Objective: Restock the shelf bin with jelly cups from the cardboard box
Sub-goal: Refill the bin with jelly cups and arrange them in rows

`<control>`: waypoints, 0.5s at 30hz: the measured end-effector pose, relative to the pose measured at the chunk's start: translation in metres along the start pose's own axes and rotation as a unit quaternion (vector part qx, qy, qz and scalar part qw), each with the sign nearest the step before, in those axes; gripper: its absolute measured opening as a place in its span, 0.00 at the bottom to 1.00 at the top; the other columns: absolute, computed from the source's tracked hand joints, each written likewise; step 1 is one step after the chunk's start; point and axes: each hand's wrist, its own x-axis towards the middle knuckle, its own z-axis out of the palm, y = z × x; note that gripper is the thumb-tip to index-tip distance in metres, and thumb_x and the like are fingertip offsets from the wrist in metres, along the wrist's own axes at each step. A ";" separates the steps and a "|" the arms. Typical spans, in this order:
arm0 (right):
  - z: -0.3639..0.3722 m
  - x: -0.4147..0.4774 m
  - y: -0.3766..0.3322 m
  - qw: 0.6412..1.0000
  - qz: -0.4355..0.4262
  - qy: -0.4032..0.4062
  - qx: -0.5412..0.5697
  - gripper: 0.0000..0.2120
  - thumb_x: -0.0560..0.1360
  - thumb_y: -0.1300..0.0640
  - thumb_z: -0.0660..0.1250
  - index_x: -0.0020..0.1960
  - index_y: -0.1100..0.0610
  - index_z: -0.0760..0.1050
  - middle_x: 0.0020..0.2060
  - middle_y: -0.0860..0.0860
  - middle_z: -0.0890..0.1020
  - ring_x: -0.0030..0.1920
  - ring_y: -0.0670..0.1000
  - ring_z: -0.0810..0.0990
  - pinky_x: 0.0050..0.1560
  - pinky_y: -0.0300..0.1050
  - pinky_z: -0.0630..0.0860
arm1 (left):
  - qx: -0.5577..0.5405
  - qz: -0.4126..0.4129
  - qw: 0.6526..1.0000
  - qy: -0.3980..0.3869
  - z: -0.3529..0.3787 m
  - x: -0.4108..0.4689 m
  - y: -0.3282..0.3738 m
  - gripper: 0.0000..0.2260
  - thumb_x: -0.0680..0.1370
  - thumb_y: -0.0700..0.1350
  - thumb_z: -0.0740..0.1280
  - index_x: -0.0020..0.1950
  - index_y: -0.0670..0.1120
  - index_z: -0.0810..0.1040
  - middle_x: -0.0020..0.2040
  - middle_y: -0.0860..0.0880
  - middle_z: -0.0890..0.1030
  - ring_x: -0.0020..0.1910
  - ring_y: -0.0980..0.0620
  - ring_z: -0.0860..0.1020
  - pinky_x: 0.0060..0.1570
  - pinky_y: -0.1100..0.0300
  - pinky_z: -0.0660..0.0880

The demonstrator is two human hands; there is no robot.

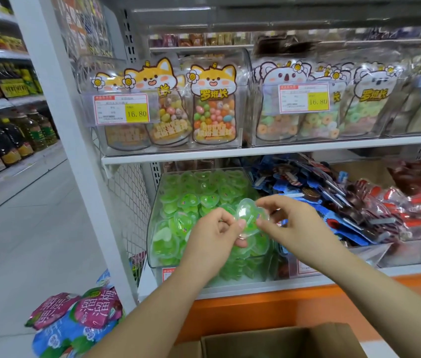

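Note:
A clear shelf bin (152,218) on the lower shelf is heaped with green heart-shaped jelly cups (191,200). Both hands hold one green jelly cup (249,217) just above the heap. My left hand (214,236) pinches its left edge between thumb and fingers. My right hand (292,220) pinches its right edge. The cardboard box (281,342) sits open at the bottom of the view, below my forearms; its inside is dark and I cannot see its contents.
Blue and red snack packs (333,202) fill the bins to the right. Clear bins of candy jars (212,109) stand on the shelf above. Pink and blue snack bags (80,319) lie on the floor at the left, beside a white shelf post (75,151).

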 end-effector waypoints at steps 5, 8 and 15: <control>-0.007 0.013 -0.002 0.987 -0.089 -0.049 -0.121 0.17 0.72 0.56 0.72 0.60 0.48 0.76 0.46 0.41 0.76 0.42 0.38 0.74 0.44 0.27 0.67 | 0.124 0.068 0.989 -0.034 -0.016 0.016 0.002 0.06 0.77 0.45 0.67 0.40 0.49 0.74 0.35 0.50 0.79 0.35 0.58 0.80 0.42 0.59 0.76; -0.009 0.026 -0.003 0.996 -0.013 -0.059 -0.060 0.06 0.71 0.57 0.73 0.47 0.54 0.80 0.34 0.42 0.78 0.31 0.37 0.74 0.33 0.28 0.68 | 0.132 0.092 0.986 -0.043 -0.020 0.029 0.002 0.07 0.76 0.44 0.68 0.39 0.52 0.75 0.34 0.52 0.78 0.33 0.59 0.78 0.40 0.63 0.74; 0.004 0.054 0.022 0.976 0.175 0.031 0.124 0.07 0.74 0.66 0.68 0.37 0.61 0.77 0.31 0.55 0.81 0.31 0.51 0.82 0.44 0.50 0.81 | 0.371 0.080 0.925 -0.013 -0.035 0.091 -0.021 0.13 0.81 0.48 0.59 0.64 0.53 0.76 0.63 0.52 0.78 0.62 0.50 0.75 0.62 0.52 0.70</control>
